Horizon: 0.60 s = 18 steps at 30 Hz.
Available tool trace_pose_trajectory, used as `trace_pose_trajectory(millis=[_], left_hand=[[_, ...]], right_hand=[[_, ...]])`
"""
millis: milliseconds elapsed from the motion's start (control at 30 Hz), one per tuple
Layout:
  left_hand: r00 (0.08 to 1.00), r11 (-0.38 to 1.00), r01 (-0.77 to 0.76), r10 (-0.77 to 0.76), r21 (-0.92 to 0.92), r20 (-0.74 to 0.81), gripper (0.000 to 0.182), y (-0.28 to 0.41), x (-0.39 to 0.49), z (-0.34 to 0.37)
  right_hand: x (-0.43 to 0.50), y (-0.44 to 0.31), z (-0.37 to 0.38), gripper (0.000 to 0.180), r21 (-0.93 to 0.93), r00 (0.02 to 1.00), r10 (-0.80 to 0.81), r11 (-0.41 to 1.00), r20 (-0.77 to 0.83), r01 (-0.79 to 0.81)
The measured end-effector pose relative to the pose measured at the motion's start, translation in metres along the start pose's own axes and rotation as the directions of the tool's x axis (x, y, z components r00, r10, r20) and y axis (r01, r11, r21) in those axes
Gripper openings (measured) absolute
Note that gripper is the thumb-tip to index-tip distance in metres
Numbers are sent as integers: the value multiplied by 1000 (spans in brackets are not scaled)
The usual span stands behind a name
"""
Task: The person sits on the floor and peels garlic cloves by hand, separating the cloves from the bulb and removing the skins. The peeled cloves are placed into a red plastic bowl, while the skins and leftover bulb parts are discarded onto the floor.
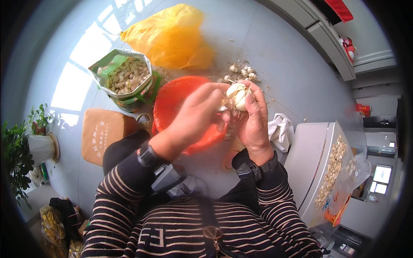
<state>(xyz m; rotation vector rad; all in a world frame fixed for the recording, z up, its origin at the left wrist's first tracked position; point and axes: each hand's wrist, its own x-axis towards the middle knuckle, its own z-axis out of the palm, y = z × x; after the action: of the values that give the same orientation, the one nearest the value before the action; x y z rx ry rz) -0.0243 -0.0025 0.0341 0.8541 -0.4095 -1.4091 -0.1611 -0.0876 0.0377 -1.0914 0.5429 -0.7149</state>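
Note:
My right hand [255, 124] grips a garlic bulb [238, 96], its pale cloves partly bared and a stringy root end at the edge. Against the bulb's left side is my left hand [201, 109], slightly blurred, its fingers curled. A pale papery scrap of garlic skin [223, 105] shows at those fingers. Beneath both hands lies a round container lined or covered with orange-red plastic [171, 96], mostly hidden by my left hand and forearm. Several whole garlic bulbs [245, 71] lie on the floor just beyond my hands, among loose skins and dirt.
A green-and-white bag [125, 96] of loose garlic cloves stands left, near a yellow plastic bag [171, 38]. A tan padded stool [105, 133] bears writing. On the right are a crumpled white cloth [280, 131] and a white cabinet [311, 151] with cloves [332, 171] on top.

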Motion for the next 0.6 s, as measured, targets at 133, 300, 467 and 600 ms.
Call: trace_pose_trajectory(millis=[133, 300, 467, 600], left_hand=[[993, 985, 25, -5, -172, 119, 32, 4, -2, -6], [833, 697, -550, 423, 460, 357, 35, -4, 7, -22], [991, 991, 17, 1, -130, 133, 36, 1, -1, -19], [985, 933, 137, -94, -333, 142, 38, 12, -1, -10]], right_hand=[[-2, -6, 1, 47, 140, 999, 9, 990, 32, -13], [-7, -10, 1, 52, 109, 999, 23, 994, 21, -25], [-9, -13, -1, 54, 23, 994, 64, 998, -86, -62], [-7, -17, -3, 54, 54, 999, 35, 998, -33, -33]])
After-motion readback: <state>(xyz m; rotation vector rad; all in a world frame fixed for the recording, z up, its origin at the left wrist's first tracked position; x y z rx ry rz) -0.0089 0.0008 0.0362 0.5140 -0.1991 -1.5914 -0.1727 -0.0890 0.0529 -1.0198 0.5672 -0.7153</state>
